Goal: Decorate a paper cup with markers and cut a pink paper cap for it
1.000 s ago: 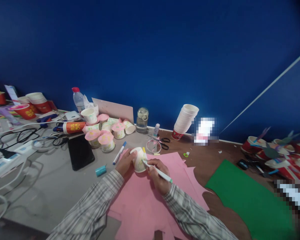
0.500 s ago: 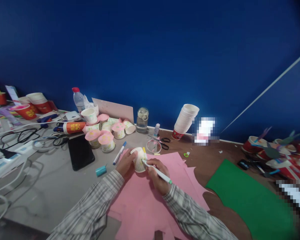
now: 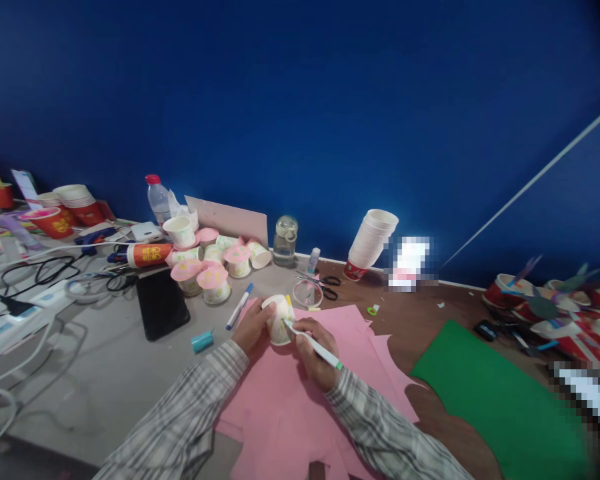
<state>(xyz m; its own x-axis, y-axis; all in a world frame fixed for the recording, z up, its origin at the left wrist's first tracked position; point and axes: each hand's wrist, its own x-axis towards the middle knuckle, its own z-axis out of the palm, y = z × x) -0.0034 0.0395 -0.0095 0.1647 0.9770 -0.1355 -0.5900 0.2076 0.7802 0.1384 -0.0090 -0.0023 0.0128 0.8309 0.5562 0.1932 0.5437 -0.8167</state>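
Note:
My left hand (image 3: 253, 327) is closed around the side of a white paper cup (image 3: 280, 328) with yellow and green marks, its base turned up. Between the fingers of my right hand (image 3: 320, 350) is a white marker (image 3: 324, 351) with a green end, its tip at the cup's side. Beneath both hands lie pink paper sheets (image 3: 300, 413). A yellow pen-like piece (image 3: 289, 301) shows just behind the cup. Left of it rests a blue-capped marker (image 3: 239, 307).
Decorated cups with pink paper tops (image 3: 213, 283), a black phone (image 3: 161, 305) and a teal roll (image 3: 203, 342) are on the left. Behind are a water bottle (image 3: 285, 243), scissors (image 3: 330, 287) and a leaning cup stack (image 3: 371, 241). Green paper (image 3: 495, 393) lies right.
The marker in my right hand has shifted very slightly against the cup. My left hand and the cup stay almost where they were.

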